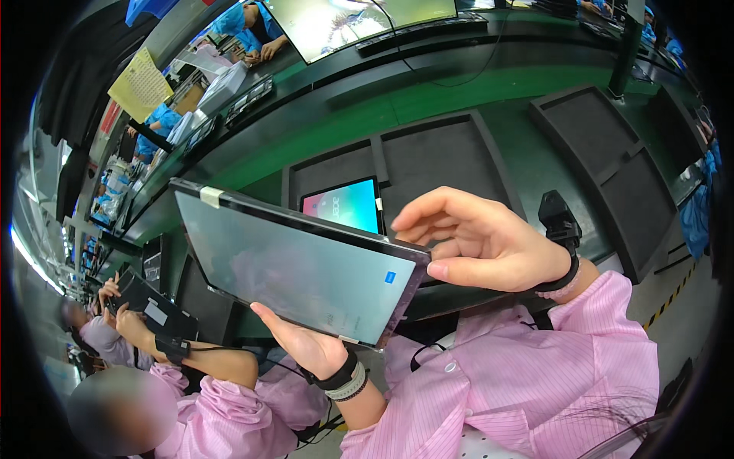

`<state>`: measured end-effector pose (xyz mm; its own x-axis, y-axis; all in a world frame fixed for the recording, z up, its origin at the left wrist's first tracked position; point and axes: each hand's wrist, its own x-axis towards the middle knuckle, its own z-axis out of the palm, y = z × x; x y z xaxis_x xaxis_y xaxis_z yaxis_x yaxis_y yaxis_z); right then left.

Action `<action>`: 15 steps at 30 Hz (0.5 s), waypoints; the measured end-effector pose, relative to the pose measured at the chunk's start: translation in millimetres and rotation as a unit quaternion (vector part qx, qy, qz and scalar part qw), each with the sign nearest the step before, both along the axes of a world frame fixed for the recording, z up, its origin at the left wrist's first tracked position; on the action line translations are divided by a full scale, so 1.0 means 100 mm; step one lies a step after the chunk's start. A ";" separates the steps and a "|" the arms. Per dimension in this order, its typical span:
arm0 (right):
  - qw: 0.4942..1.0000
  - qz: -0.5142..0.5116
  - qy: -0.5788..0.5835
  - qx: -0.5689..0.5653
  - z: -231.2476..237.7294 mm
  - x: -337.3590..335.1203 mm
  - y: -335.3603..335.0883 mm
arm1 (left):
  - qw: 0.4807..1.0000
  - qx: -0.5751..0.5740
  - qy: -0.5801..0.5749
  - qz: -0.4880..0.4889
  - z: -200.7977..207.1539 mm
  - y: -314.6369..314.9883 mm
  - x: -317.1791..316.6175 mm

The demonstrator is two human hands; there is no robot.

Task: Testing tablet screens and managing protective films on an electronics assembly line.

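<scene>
A tablet point(298, 268) with a black frame is tilted in front of me, its pale, greyish screen facing up toward me. Small light tabs stick to its edges, and a little blue square shows near its right end. My left hand point(310, 344) supports it from the lower edge, the thumb along the rim and the other fingers hidden behind. At the right corner, my right hand point(497, 249) has its thumb and curled fingers closed about the edge; the exact contact is partly hidden. Beyond it, a second tablet point(344, 205) with a lit pink-and-turquoise screen lies in a black tray point(447, 157).
Another black tray point(604, 161) rests on the right of the green-topped bench. At left, a co-worker in a pink striped sleeve point(229, 398) handles a dark tablet point(155, 312). A large lit monitor point(359, 27) stands at the back. People in blue work across the bench.
</scene>
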<state>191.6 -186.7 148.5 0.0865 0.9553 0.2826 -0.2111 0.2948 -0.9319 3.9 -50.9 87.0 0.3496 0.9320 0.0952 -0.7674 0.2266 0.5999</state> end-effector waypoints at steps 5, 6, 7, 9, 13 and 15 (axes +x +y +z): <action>0.998 -0.068 -0.004 0.006 -0.02 -0.11 0.01 | 0.999 0.004 0.012 0.045 -0.02 -0.01 -0.04; 0.996 -0.088 0.011 0.008 -0.02 -0.13 0.01 | 0.999 0.003 0.012 0.047 -0.01 -0.02 -0.04; 0.996 -0.086 0.011 0.008 -0.02 -0.14 0.00 | 0.999 -0.007 0.012 0.048 0.00 -0.03 -0.03; 0.995 -0.100 0.026 0.018 -0.05 -0.17 0.00 | 0.998 -0.014 0.013 0.058 -0.02 -0.03 -0.05; 0.992 -0.114 0.039 0.045 -0.08 -0.23 -0.01 | 0.997 -0.026 0.006 0.075 -0.08 -0.02 -0.04; 0.989 -0.134 0.032 0.058 -0.08 -0.30 0.00 | 0.997 -0.035 0.004 0.063 -0.09 -0.02 -0.04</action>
